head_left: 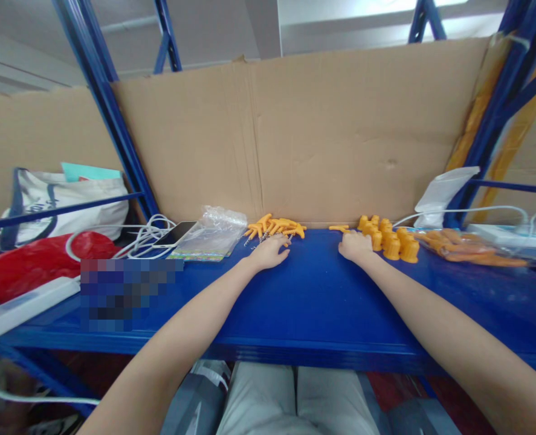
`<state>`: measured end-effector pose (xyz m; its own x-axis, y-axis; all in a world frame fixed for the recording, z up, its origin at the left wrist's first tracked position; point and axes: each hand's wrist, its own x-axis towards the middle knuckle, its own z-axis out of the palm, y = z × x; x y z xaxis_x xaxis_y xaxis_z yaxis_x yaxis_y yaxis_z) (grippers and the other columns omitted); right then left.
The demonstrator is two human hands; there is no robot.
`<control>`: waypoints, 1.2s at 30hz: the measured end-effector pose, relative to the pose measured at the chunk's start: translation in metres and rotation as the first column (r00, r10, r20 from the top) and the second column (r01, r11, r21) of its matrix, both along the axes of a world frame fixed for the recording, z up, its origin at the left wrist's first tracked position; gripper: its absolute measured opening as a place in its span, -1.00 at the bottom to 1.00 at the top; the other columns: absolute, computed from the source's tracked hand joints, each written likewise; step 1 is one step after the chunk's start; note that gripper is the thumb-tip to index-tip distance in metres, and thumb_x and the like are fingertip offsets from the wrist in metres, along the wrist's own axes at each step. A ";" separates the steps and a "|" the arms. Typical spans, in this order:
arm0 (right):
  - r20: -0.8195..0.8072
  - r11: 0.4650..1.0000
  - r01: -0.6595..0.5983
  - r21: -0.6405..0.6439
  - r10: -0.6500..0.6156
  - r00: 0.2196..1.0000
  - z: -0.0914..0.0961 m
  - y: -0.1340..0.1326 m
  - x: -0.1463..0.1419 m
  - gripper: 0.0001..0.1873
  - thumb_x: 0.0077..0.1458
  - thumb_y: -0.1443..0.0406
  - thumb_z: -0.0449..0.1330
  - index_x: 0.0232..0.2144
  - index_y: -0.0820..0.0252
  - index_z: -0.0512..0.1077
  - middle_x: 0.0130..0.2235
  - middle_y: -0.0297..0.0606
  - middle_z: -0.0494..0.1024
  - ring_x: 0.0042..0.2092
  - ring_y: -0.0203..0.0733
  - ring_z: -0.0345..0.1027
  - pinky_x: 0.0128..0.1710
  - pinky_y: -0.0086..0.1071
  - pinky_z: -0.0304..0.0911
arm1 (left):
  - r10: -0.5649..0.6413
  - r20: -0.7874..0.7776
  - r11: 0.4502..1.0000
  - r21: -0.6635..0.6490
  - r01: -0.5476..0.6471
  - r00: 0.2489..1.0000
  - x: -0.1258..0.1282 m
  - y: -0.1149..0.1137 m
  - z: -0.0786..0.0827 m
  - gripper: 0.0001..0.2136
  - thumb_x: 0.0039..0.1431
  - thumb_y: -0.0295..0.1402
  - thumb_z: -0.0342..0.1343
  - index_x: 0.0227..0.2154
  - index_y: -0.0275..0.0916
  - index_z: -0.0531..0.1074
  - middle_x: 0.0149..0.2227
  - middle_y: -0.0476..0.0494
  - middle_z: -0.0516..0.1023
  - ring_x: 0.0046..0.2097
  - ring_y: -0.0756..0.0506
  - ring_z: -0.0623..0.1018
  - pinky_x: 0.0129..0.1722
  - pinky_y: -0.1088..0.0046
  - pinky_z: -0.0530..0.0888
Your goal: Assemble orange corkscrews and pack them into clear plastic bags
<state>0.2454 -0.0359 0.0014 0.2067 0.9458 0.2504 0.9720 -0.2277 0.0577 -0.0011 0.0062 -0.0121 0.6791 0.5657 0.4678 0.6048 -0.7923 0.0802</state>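
My left hand (269, 252) reaches over the blue shelf, its thumb apart from the fingers. Its fingertips are at the near edge of a pile of orange T-shaped plastic pieces (274, 226) with thin metal chains. My right hand (356, 245) is curled with the knuckles up, and whatever its fingers hold, if anything, is hidden beneath it. Just beyond it an orange plastic stick (339, 228) shows; whether the fingers touch it I cannot tell. Several orange ribbed plastic caps (392, 244) stand in a cluster right beside that hand.
Clear plastic bags (217, 232) and a phone (177, 233) lie left of the pile, near white cables (145, 238). A bag of orange parts (471, 248) lies at the right. Cardboard (340, 139) closes off the back; blue posts (109, 115) frame the shelf.
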 end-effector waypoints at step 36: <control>0.065 0.998 -0.040 0.053 0.037 0.997 0.010 -0.004 0.009 -0.54 0.21 0.29 -0.08 0.05 0.35 0.41 0.12 0.15 0.35 0.12 0.13 0.22 0.01 -0.08 0.14 | 0.008 -0.030 1.000 0.007 -0.008 1.000 0.000 -0.001 0.003 -0.83 0.14 -0.43 0.02 -0.25 -0.24 0.48 -0.13 -0.17 0.57 -0.05 -0.14 0.53 0.03 0.27 0.44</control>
